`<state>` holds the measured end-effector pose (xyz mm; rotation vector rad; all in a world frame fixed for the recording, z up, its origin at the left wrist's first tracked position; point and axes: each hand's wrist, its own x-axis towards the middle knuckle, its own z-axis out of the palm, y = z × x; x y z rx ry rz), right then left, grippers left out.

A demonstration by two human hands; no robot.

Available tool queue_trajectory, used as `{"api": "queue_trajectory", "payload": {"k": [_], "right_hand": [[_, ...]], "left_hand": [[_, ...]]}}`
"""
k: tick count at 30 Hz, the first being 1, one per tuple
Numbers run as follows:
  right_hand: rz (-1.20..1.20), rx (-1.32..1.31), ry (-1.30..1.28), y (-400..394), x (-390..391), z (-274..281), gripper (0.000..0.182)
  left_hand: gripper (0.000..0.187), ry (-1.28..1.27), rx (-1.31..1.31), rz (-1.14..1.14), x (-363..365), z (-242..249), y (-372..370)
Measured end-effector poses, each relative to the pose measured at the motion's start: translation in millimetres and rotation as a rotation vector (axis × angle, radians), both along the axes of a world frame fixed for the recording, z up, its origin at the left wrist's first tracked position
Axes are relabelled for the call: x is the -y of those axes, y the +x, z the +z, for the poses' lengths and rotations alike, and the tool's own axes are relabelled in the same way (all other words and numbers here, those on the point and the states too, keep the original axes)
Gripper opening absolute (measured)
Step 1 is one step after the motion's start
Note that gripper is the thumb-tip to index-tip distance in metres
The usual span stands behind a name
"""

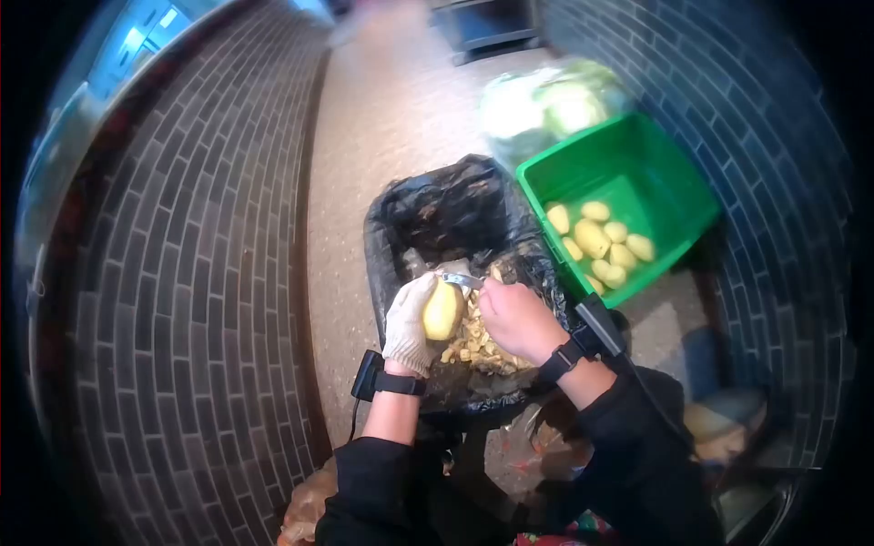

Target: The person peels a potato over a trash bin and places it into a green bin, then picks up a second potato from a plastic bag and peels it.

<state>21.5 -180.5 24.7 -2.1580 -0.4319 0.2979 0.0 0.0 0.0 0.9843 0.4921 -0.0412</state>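
My left hand [409,320], in a knitted white glove, is wrapped round a peeled yellow potato [442,310]. My bare right hand [517,316] grips a metal peeler [462,280], whose blade end is at the top of the potato. Both hands are above a bin lined with a black plastic bag [387,227]. Potato peelings [472,344] lie in the bin below and between my hands.
A green crate [660,173] with several peeled potatoes [593,238] stands right of the bin. Behind it lies a clear bag of cabbages [569,106]. Brick walls [209,227] rise on both sides. A dark metal stand [492,32] is at the far end.
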Motion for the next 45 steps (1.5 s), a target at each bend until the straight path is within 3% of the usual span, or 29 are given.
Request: {"api": "queue_trajectory", "payload": {"k": [10,13,16,23,24,25,29,30,31,34,37,39,40,42,45], "right_hand": [[-0.076,0.048,-0.013,-22.0,-18.9,-11.0,0.025],[-0.074,0.052,-0.056,-30.2,-25.2,-14.0,0.024],[-0.09,0.035,-0.072,-37.4,-29.0,-14.6,0.024],[-0.098,0.047,-0.084,-53.1,-36.5,-20.0,0.023],[-0.036,0.049,-0.133,-60.7,-38.2,-25.7,0.023],[-0.048,-0.037,-0.011,-71.9,-46.6,-30.7,0.024],[0.044,-0.065,0.019,-55.6,-30.5,-21.0,0.027],[0.022,-0.136,0.062,-50.2,-24.1,-17.2,0.027],[-0.042,-0.032,0.089,-46.6,-16.0,-9.3,0.027],[-0.102,-0.051,0.083,-31.7,-1.5,2.4,0.027],[-0.125,0.08,0.01,-27.9,0.6,4.5,0.025],[-0.153,0.23,0.012,-26.9,0.2,4.0,0.023],[-0.132,0.236,0.007,-26.7,0.1,7.7,0.022],[-0.124,0.182,-0.074,-32.8,-10.9,9.6,0.022],[-0.039,0.078,-0.151,-47.5,-17.9,3.7,0.023]], "left_hand": [[0.025,0.02,0.01,0.14,5.2,-7.3,0.9],[0.03,0.003,-0.023,0.188,6.2,-8.1,5.9],[0.043,-0.2,-0.061,0.223,13.4,0.0,4.2],[0.044,-0.278,-0.042,0.314,17.4,-5.6,6.6],[0.051,-0.296,-0.115,0.353,20.2,7.5,6.2],[0.058,-0.314,-0.189,0.393,20.0,15.5,6.1],[0.056,-0.239,0.073,0.247,-9.0,-3.9,15.5],[0.055,-0.265,0.085,0.239,-10.4,0.2,15.1],[0.055,-0.266,0.088,0.247,-8.5,6.6,12.8],[0.05,-0.274,-0.091,0.168,19.2,44.7,0.2],[0.045,-0.245,-0.039,0.082,21.7,19.8,0.2],[0.039,-0.256,0.004,0.087,23.4,8.3,-0.6],[0.037,-0.129,0.064,0.127,23.9,3.6,0.5],[0.033,0.067,0.154,0.248,22.1,-4.6,3.9],[0.034,0.103,0.083,0.331,7.4,-8.4,7.2]]}}
